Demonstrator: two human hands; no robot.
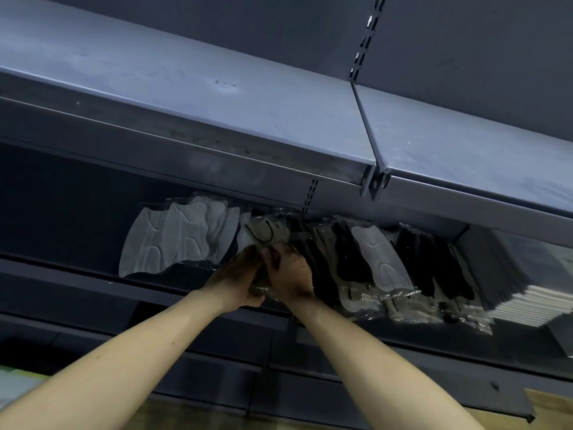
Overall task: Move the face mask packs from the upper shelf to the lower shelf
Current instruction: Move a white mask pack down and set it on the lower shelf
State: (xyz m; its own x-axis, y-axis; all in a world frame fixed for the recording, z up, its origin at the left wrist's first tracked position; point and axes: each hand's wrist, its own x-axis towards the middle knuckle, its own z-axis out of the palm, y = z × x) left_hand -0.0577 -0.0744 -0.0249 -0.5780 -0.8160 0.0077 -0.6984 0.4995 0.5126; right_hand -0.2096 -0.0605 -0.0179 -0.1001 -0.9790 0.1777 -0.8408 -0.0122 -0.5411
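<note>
Big grey upper shelf (217, 97) fills the top of the view, its surface bare and scuffed, running down to the right where it meets a second shelf panel (465, 150) at a bracket. Behind it, the dark back wall (465, 41) with its slotted upright.

Under that, the lower shelf (77, 274), and here are the face mask packs (366, 262) — a whole row of them in clear plastic sleeves, leaning against each other along the shelf. White masks (176, 240) on the left of the row, black and grey ones overlapping through the middle and right, one more white one showing among the dark. At the far right, a stack of flat dark items with white edges (514, 293), just beside the last packs.

Both forearms reach up from the bottom of the view and meet in the middle of the row. Left hand (238, 283) and right hand (290, 277) are side by side, touching, fingers curled around one grey mask pack (266, 235) with a black ear loop; the pack stands up above the knuckles, between the white masks and the dark ones. Whether its bottom edge rests on the shelf, cannot tell — the hands cover it.
</note>
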